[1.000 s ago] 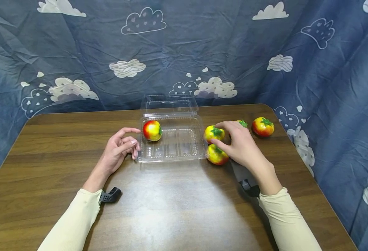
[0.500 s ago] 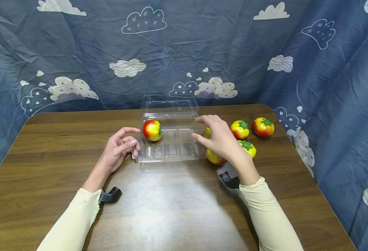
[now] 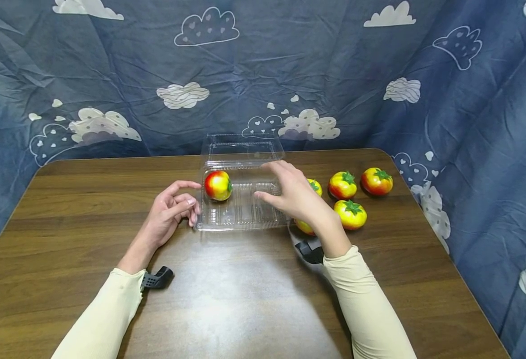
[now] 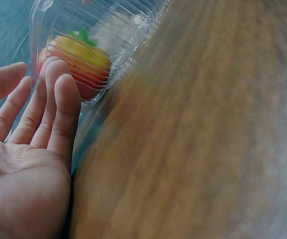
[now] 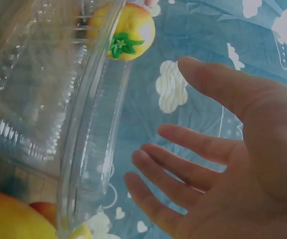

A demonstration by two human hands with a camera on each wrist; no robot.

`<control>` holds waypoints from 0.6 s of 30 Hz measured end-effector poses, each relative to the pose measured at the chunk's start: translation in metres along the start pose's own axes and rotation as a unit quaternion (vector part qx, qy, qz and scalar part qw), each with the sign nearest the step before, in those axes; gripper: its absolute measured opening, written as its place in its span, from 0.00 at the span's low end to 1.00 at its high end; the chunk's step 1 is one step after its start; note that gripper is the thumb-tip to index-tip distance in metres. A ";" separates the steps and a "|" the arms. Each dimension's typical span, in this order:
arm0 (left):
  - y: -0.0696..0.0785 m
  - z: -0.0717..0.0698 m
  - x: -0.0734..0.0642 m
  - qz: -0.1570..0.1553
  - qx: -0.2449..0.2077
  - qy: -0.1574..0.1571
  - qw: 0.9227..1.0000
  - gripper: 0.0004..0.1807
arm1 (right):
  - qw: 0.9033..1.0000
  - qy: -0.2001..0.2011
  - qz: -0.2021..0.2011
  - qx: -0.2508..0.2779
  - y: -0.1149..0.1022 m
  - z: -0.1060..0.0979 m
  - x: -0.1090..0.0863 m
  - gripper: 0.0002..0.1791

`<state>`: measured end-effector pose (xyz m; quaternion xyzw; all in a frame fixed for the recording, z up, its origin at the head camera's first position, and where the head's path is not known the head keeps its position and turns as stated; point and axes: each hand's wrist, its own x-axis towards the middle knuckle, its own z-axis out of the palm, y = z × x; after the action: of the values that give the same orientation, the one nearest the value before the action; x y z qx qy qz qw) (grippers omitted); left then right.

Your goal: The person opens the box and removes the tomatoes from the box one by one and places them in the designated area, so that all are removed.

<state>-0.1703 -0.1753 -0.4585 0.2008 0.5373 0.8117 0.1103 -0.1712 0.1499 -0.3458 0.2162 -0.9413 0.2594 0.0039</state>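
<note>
A clear plastic clamshell container (image 3: pixel 240 227) lies with its lid (image 3: pixel 245 147) raised back. One red-and-yellow tomato-like fruit (image 3: pixel 218 185) with a green top sits at the container's left end. Beside that end is my left hand (image 3: pixel 168 219), fingers loosely bent and fingertips at the wall; the left wrist view shows the fruit (image 4: pixel 83 62) through the plastic. My right hand (image 3: pixel 296 192) hovers over the container's right side, thumb and fingers spread, holding nothing. Behind it, two similar fruits are partly hidden, one farther back (image 3: pixel 315 186) and one nearer (image 3: pixel 305 227).
To the right on the brown table (image 3: pixel 227 309) stand more of these fruits: one in the middle (image 3: pixel 342 186), one nearer (image 3: pixel 350 215) and one farthest right (image 3: pixel 377 181). A blue cloud-patterned curtain (image 3: pixel 245 75) hangs behind the table and along its right.
My right hand has moved left from above the fruits to over the container, uncovering fruits on the right. My left hand and the fruit in the container have stayed put.
</note>
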 end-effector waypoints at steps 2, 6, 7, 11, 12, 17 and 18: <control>0.000 -0.001 0.000 0.000 0.000 0.000 1.000 0.18 | 1.000 -0.011 0.010 0.002 -0.002 0.001 0.002 0.41; -0.001 -0.001 0.000 0.001 -0.001 0.000 1.000 0.18 | 0.999 -0.025 0.025 0.008 -0.006 0.003 0.006 0.44; -0.001 -0.002 0.000 0.001 -0.001 0.001 1.000 0.18 | 0.999 -0.025 0.027 0.009 -0.007 0.004 0.007 0.44; 0.000 -0.001 -0.001 0.000 -0.001 0.001 1.000 0.18 | 0.999 -0.023 0.019 0.012 -0.011 0.007 0.011 0.44; 0.000 -0.001 -0.001 0.000 -0.001 0.002 1.000 0.18 | 1.000 -0.022 0.017 0.014 -0.012 0.008 0.013 0.44; 0.000 0.000 0.000 0.000 -0.001 0.000 1.000 0.18 | 1.000 -0.021 0.013 0.015 -0.021 0.012 0.018 0.44; 0.000 0.000 0.000 -0.001 -0.002 -0.001 1.000 0.18 | 1.000 -0.021 0.012 0.014 -0.023 0.013 0.019 0.44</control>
<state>-0.1699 -0.1750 -0.4583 0.2005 0.5355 0.8128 0.1118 -0.1776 0.1186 -0.3434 0.2099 -0.9399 0.2683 -0.0223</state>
